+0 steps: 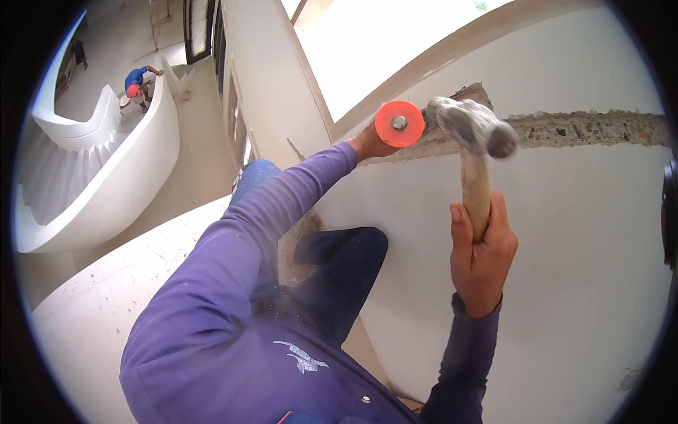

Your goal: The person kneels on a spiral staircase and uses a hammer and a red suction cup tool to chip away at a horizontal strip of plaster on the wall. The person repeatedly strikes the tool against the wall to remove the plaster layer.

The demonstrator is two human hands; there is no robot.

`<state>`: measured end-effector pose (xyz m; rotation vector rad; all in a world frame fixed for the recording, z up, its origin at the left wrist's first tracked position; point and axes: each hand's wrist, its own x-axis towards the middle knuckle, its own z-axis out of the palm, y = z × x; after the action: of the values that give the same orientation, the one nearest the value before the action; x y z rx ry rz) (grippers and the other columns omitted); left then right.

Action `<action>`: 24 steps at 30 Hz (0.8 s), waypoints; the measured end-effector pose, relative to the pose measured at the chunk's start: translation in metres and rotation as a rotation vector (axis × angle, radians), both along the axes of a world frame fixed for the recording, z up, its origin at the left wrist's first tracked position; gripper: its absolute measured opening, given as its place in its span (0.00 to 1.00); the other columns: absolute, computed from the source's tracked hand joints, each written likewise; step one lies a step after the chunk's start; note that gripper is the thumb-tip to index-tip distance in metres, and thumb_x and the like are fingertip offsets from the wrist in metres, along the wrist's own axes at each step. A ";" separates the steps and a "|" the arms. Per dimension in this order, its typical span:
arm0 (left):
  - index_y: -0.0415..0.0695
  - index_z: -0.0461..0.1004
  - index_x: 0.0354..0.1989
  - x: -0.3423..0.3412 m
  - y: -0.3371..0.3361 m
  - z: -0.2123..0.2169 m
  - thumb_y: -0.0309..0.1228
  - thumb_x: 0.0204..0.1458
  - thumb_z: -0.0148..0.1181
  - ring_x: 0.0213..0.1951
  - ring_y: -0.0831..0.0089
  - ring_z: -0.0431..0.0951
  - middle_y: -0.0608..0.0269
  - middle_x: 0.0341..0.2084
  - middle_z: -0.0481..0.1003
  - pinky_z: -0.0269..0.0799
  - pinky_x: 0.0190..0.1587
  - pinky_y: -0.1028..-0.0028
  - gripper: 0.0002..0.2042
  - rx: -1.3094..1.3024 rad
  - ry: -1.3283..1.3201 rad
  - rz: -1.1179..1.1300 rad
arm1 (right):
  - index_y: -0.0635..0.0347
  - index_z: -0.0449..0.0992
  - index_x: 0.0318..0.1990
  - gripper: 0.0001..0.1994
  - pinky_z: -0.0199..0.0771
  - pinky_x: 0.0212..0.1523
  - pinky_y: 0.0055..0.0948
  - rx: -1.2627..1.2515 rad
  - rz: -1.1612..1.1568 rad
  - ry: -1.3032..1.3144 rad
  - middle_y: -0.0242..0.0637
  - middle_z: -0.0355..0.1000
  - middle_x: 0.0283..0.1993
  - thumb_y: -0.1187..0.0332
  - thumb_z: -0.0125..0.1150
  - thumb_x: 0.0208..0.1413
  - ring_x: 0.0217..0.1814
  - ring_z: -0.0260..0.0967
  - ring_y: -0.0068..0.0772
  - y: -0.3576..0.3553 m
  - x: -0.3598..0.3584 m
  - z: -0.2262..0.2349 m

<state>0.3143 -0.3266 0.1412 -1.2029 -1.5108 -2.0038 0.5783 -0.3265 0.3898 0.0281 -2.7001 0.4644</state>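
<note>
My right hand (483,263) is wrapped round the pale wooden handle of a hammer (476,185). The hammer's scuffed metal head is smeared by motion and stands up beside the chisel, in front of the wall. In my left hand (373,144) is a chisel (400,124), seen end-on: its round orange-red hand guard faces me, with the metal striking end in the middle. The guard hides most of my left fingers and the chisel's blade. Behind both tools a rough groove (583,129) runs across the white wall, with broken masonry bared inside it.
A bright window opening (395,49) lies above the groove. My bent knee (353,254) is close to the wall. Down at the left, past a pale dusty ledge (120,297), a curved white staircase (152,162) holds a person in blue with a red head covering (134,81).
</note>
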 end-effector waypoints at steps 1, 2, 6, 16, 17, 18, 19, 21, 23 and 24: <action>0.43 0.79 0.48 -0.007 -0.008 -0.004 0.27 0.58 0.68 0.46 0.68 0.80 0.61 0.42 0.81 0.75 0.50 0.68 0.11 -0.039 -0.054 -0.118 | 0.65 0.70 0.43 0.11 0.68 0.25 0.27 0.109 0.040 -0.038 0.34 0.68 0.22 0.67 0.64 0.65 0.20 0.67 0.24 -0.004 -0.009 0.005; 0.43 0.79 0.48 -0.004 -0.013 0.000 0.28 0.57 0.69 0.46 0.68 0.80 0.61 0.42 0.81 0.75 0.50 0.67 0.11 -0.058 -0.071 -0.172 | 0.65 0.70 0.44 0.11 0.68 0.25 0.27 0.113 0.032 -0.008 0.34 0.69 0.22 0.67 0.65 0.65 0.20 0.67 0.24 -0.013 -0.010 0.014; 0.44 0.77 0.46 -0.011 -0.018 -0.014 0.32 0.53 0.71 0.46 0.63 0.77 0.59 0.42 0.79 0.73 0.52 0.65 0.14 -0.144 -0.014 -0.098 | 0.65 0.71 0.48 0.13 0.69 0.25 0.26 -0.037 0.161 0.213 0.34 0.70 0.22 0.67 0.66 0.64 0.20 0.68 0.25 -0.041 -0.014 0.025; 0.45 0.75 0.49 0.008 -0.032 0.037 0.34 0.54 0.70 0.49 0.56 0.76 0.54 0.46 0.76 0.73 0.53 0.61 0.16 -0.200 0.017 -0.088 | 0.65 0.66 0.38 0.13 0.69 0.22 0.38 0.425 -0.005 -0.145 0.46 0.67 0.20 0.66 0.64 0.67 0.19 0.68 0.48 0.004 -0.048 -0.001; 0.44 0.75 0.46 0.012 -0.033 0.028 0.34 0.54 0.69 0.46 0.56 0.77 0.54 0.43 0.77 0.74 0.51 0.61 0.14 -0.172 0.034 -0.026 | 0.65 0.66 0.37 0.13 0.69 0.22 0.37 0.385 -0.010 -0.133 0.44 0.67 0.20 0.66 0.64 0.67 0.19 0.69 0.45 -0.012 -0.037 0.008; 0.44 0.75 0.44 0.007 -0.036 0.026 0.33 0.54 0.68 0.44 0.57 0.77 0.54 0.40 0.78 0.74 0.48 0.61 0.13 -0.149 0.068 0.039 | 0.65 0.67 0.37 0.13 0.69 0.23 0.35 0.287 0.043 -0.007 0.42 0.68 0.21 0.67 0.64 0.66 0.19 0.69 0.40 -0.032 -0.031 0.019; 0.43 0.75 0.42 0.005 -0.039 0.022 0.33 0.54 0.68 0.41 0.57 0.78 0.54 0.37 0.79 0.75 0.46 0.61 0.11 -0.130 0.098 0.097 | 0.65 0.67 0.37 0.13 0.69 0.24 0.33 0.183 0.089 0.112 0.40 0.69 0.21 0.67 0.64 0.66 0.19 0.68 0.36 -0.054 -0.021 0.028; 0.45 0.75 0.47 0.010 -0.046 0.037 0.35 0.54 0.69 0.47 0.55 0.75 0.53 0.44 0.77 0.72 0.53 0.59 0.15 -0.376 -0.016 -0.011 | 0.66 0.68 0.38 0.12 0.70 0.25 0.29 -0.037 0.201 0.289 0.36 0.70 0.23 0.67 0.64 0.66 0.20 0.68 0.29 -0.063 -0.007 0.030; 0.45 0.75 0.49 0.010 -0.046 0.048 0.35 0.53 0.70 0.49 0.55 0.75 0.53 0.47 0.76 0.72 0.55 0.58 0.17 -0.439 -0.056 -0.068 | 0.67 0.70 0.40 0.11 0.70 0.27 0.26 -0.264 0.372 0.402 0.34 0.71 0.25 0.68 0.64 0.66 0.22 0.67 0.24 -0.059 -0.003 0.019; 0.45 0.75 0.48 0.011 -0.039 0.052 0.35 0.53 0.70 0.48 0.55 0.76 0.54 0.46 0.76 0.73 0.53 0.59 0.17 -0.374 -0.040 -0.081 | 0.68 0.71 0.40 0.11 0.71 0.27 0.27 -0.024 0.319 0.464 0.34 0.73 0.26 0.69 0.65 0.65 0.23 0.69 0.24 -0.032 -0.010 0.005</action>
<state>0.3251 -0.3655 0.1932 -1.3891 -1.9488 -1.8550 0.5682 -0.3583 0.3947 0.5017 -2.2361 0.5097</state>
